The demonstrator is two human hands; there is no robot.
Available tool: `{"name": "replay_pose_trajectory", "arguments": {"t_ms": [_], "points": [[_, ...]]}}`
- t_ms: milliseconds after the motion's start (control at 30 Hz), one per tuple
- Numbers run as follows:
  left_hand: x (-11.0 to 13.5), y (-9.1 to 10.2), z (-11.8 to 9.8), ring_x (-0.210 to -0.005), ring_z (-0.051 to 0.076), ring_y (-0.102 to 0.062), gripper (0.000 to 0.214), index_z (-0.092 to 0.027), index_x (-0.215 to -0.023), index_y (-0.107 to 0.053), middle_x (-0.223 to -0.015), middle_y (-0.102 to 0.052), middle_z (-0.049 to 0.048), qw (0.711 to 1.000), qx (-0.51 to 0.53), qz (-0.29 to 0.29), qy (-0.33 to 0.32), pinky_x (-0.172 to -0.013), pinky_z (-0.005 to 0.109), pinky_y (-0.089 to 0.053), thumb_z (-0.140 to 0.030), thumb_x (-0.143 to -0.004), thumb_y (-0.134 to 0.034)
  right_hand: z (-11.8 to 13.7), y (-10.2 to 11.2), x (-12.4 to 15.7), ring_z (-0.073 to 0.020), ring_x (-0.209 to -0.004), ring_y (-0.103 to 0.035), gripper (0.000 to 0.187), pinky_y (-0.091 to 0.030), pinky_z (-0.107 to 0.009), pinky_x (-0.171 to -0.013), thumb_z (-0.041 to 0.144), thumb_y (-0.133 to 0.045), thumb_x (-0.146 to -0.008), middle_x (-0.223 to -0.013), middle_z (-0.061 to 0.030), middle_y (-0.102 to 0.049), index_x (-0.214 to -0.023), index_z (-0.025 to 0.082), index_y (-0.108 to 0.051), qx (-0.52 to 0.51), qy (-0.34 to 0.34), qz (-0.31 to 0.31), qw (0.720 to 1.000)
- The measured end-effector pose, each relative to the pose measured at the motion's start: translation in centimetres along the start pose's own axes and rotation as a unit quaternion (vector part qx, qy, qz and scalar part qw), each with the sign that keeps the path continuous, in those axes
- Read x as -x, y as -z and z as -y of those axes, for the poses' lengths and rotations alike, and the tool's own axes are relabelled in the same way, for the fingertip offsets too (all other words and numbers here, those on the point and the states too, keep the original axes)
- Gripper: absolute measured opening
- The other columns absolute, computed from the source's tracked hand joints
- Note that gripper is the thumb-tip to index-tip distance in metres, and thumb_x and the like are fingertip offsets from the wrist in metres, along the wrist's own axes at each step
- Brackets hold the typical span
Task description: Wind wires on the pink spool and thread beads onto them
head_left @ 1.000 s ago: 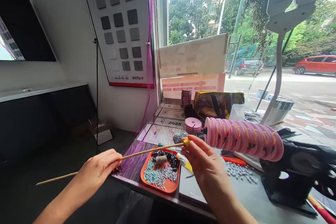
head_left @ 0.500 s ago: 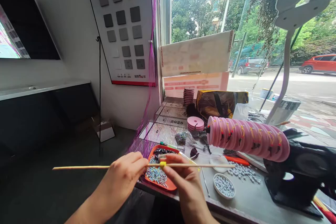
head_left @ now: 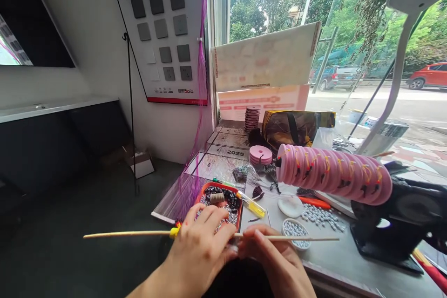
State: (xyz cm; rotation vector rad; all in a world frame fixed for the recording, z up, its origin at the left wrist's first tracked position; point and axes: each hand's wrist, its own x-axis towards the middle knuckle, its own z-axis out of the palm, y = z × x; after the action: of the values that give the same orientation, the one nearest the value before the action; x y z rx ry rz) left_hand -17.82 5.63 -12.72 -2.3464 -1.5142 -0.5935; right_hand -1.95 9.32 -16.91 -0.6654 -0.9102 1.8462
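Observation:
A thin wooden stick [head_left: 125, 234] runs nearly level in front of me, its two ends sticking out beyond my hands. My left hand [head_left: 206, 242] is closed over the stick's middle with the fingers bent. Just left of that hand, a small yellow piece [head_left: 173, 233] with a bit of red beside it sits on the stick. My right hand [head_left: 275, 253] pinches the stick close by on the right, thumb and fingers together. Behind my left hand is a red tray [head_left: 240, 216] of beads, partly hidden, with a thread spool [head_left: 217, 197] in it.
A white dish of grey beads [head_left: 296, 230], loose beads [head_left: 321, 218] and a yellow-handled tool [head_left: 253, 206] lie near my right hand. Farther right, a row of pink spools [head_left: 331, 172] is mounted on a black stand [head_left: 387, 237]. Purple threads [head_left: 199, 125] hang at the left.
Both hands and the stick have shifted right and slightly down. The yellow piece, earlier between my hands at my right fingers, is now left of my left hand. The view has shifted slightly.

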Motion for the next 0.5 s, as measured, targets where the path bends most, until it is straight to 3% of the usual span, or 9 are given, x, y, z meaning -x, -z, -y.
{"name": "replay_pose_trajectory", "arguments": {"t_ms": [100, 233, 333, 400, 500], "points": [[0.0, -0.1, 0.2, -0.086, 0.018, -0.056, 0.018, -0.023, -0.087, -0.059, -0.088, -0.063, 0.0011, 1.0, -0.017, -0.012, -0.018, -0.086, 0.038, -0.036, -0.014, -0.087, -0.043, 0.5, 0.5, 0.6, -0.0161, -0.06, -0.059, 0.033, -0.047, -0.028, -0.064, 0.047, -0.076, -0.061, -0.064, -0.0057, -0.065, -0.07, 0.017, -0.069, 0.006, 0.007, -0.04, 0.999], [-0.6, 1.5, 2.5, -0.088, 0.018, -0.054, 0.023, -0.022, -0.087, -0.06, -0.092, -0.061, 0.0021, 0.999, -0.048, -0.002, -0.014, -0.089, 0.04, -0.034, -0.013, -0.088, -0.038, 1.6, 0.7, 0.4, -0.017, -0.068, -0.06, 0.029, -0.049, -0.029, -0.071, 0.046, -0.074, -0.065, -0.073, -0.0056, -0.066, -0.074, 0.019, -0.07, 0.01, 0.023, -0.067, 0.997], [-2.0, 3.5, 4.4, -0.088, 0.018, -0.052, 0.025, -0.021, -0.089, -0.061, -0.093, -0.06, 0.0044, 0.993, -0.112, -0.037, -0.029, -0.088, 0.039, -0.038, -0.01, -0.087, -0.039, 2.7, 0.4, -0.5, -0.0175, -0.076, -0.06, 0.024, -0.049, -0.03, -0.076, 0.043, -0.066, -0.074, -0.078, -0.0061, -0.067, -0.082, 0.021, -0.07, 0.025, 0.064, 0.017, 0.997], [-3.0, 4.5, 5.4, -0.091, 0.019, -0.053, 0.024, -0.019, -0.092, -0.062, -0.094, -0.059, 0.0067, 0.979, -0.172, -0.104, -0.041, -0.09, 0.04, -0.041, -0.008, -0.086, -0.042, 3.5, 0.5, -1.1, -0.0172, -0.077, -0.059, 0.022, -0.048, -0.031, -0.078, 0.043, -0.061, -0.079, -0.079, -0.0056, -0.066, -0.085, 0.023, -0.07, 0.017, 0.107, 0.073, 0.991], [-2.7, 4.0, 5.8, -0.097, 0.022, -0.054, 0.023, -0.017, -0.097, -0.062, -0.098, -0.058, 0.0096, 0.956, -0.216, -0.188, -0.057, -0.094, 0.046, -0.04, -0.006, -0.082, -0.05, 4.2, 1.5, -1.2, -0.0157, -0.074, -0.058, 0.021, -0.048, -0.03, -0.079, 0.042, -0.058, -0.081, -0.082, -0.0047, -0.065, -0.086, 0.025, -0.07, 0.014, 0.133, 0.082, 0.988]]}}
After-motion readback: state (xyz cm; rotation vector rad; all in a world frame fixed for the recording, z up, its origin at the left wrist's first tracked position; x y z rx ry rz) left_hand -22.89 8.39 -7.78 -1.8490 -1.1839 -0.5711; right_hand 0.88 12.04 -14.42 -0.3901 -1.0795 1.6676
